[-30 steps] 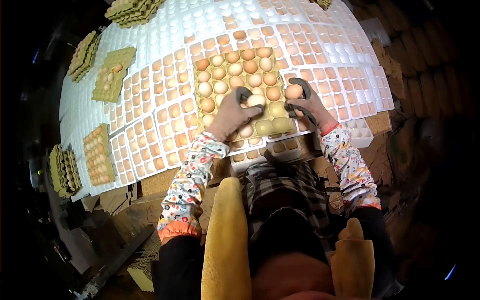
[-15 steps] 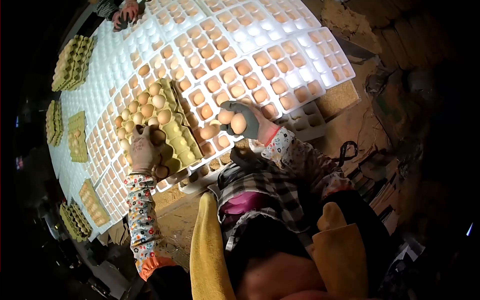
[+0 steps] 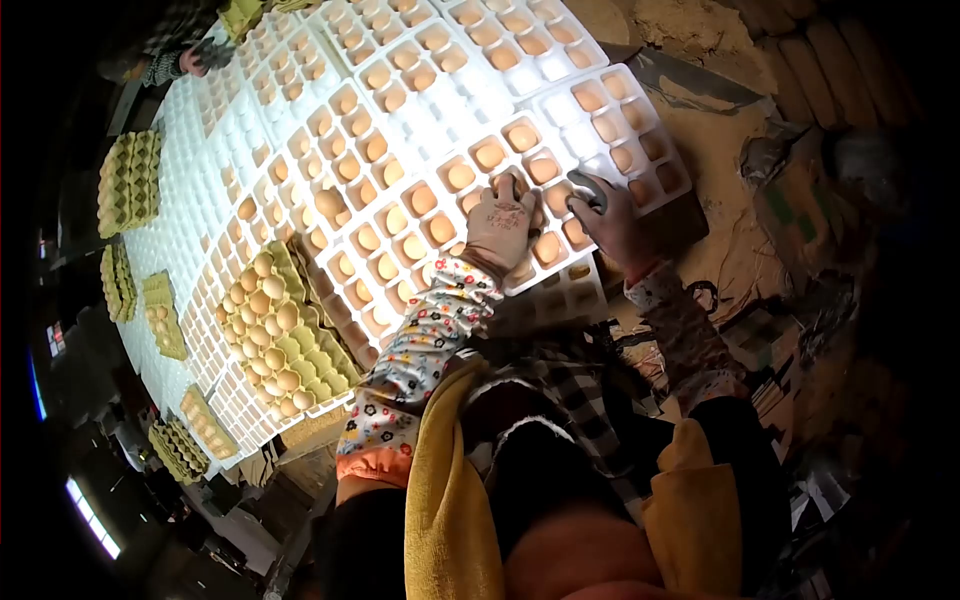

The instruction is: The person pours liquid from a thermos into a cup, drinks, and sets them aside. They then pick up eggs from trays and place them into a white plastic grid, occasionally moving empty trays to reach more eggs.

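Note:
My left hand point(image 3: 500, 225), in a light printed glove, reaches down into a white cell tray point(image 3: 585, 135) of brown eggs. Its fingers are bent around an egg partly hidden beneath them. Beside it, at the tray's right-hand part, my right hand point(image 3: 612, 222) in a dark-palmed glove has its fingers and thumb curled together. What lies inside its grip is hidden. An egg point(image 3: 555, 197) sits in a cell just left of those fingertips. To the left, a stack of yellow-green egg flats point(image 3: 325, 368) rests on the white trays, its top flat partly filled with eggs point(image 3: 273, 287).
More egg flats point(image 3: 128, 185) stand along the left side of the trays. A co-worker's gloved hand point(image 3: 203, 57) is at the far upper left. Cardboard point(image 3: 690, 80) lies beyond the right edge, and a yellow strap or cloth point(image 3: 445, 480) hangs before my body.
My left hand has left the egg flat and moved right onto the white tray. My right hand, earlier holding two eggs, has moved right to the tray cells. The view has shifted right.

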A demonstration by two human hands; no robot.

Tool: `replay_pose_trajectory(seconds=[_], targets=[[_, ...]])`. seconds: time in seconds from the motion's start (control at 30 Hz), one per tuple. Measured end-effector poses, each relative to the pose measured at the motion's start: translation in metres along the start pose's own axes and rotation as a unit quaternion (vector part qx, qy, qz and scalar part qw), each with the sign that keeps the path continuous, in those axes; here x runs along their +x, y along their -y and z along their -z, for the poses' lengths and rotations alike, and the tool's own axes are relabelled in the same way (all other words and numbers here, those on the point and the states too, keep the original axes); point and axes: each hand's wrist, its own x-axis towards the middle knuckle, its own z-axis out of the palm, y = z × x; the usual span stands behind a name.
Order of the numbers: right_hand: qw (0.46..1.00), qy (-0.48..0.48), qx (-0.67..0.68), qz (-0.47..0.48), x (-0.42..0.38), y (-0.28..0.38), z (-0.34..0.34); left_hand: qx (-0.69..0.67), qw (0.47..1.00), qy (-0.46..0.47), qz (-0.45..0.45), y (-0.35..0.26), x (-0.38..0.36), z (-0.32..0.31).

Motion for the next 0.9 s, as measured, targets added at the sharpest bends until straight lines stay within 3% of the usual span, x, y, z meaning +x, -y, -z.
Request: replay_pose_trajectory(seconds=[0.03,0.1,0.13,0.17,0.23,0.27,0.3,0.37,0.4,0.43,0.5,0.57,0.6,0.63,0.73,0.83,0.87,0.9], targets=[[0.995,-0.076,0.069,0.004,0.004,-0.019,-0.002,-0.004,1.000,-0.024,-0.016,-0.003,0.001,0.005],[0.964,-0.160,0.203,-0.061,0.012,-0.008,0.006,-0.148,0.982,-0.104,-0.057,-0.011,0.022,0.006],[0.966,-0.184,0.179,0.030,0.023,-0.021,0.000,-0.194,0.967,-0.147,-0.072,-0.020,0.036,0.011],[0.983,-0.167,0.055,0.055,0.034,-0.032,0.000,-0.194,0.963,-0.167,-0.083,-0.029,0.055,0.008],[0.979,-0.189,0.041,0.061,0.039,-0.028,-0.002,-0.078,0.988,-0.090,-0.094,-0.034,0.094,0.008],[0.961,-0.236,0.144,0.026,0.035,-0.033,-0.010,-0.021,0.994,-0.054,-0.092,-0.030,0.112,-0.001],[0.959,-0.252,0.126,0.024,0.031,-0.041,-0.005,-0.044,0.997,-0.009,-0.058,-0.031,0.122,0.007],[0.955,-0.247,0.164,0.026,0.012,-0.042,0.011,-0.117,0.990,-0.023,-0.071,-0.029,0.136,0.020],[0.951,-0.256,0.171,-0.007,0.007,-0.050,0.012,-0.089,0.991,-0.060,-0.077,-0.031,0.144,0.031],[0.948,-0.259,0.177,-0.042,0.000,-0.062,0.010,-0.159,0.974,-0.133,-0.090,-0.031,0.155,0.032],[0.950,-0.251,0.164,-0.092,-0.009,-0.066,0.011,-0.094,0.974,-0.192,-0.080,-0.023,0.178,0.012],[0.959,-0.223,0.133,-0.109,0.002,-0.058,-0.001,-0.065,0.962,-0.254,-0.080,-0.007,0.176,-0.031],[0.971,-0.153,0.184,0.004,0.025,-0.009,0.004,-0.074,0.971,-0.220,-0.059,-0.005,0.153,-0.017],[0.954,-0.148,0.258,-0.036,0.033,0.001,-0.009,-0.116,0.975,-0.187,-0.041,0.003,0.125,-0.004],[0.969,-0.059,0.237,0.039,0.067,0.065,-0.061,-0.175,0.956,-0.235,0.022,0.047,0.011,0.013],[0.981,0.132,0.084,0.118,0.091,0.114,-0.163,-0.185,0.952,-0.202,0.140,0.083,-0.112,0.004],[0.961,0.166,-0.025,0.220,0.098,0.131,-0.202,-0.179,0.954,-0.179,0.164,0.086,-0.142,0.002],[0.932,0.225,-0.135,0.251,0.103,0.153,-0.234,-0.173,0.955,-0.156,0.184,0.088,-0.168,0.001]])
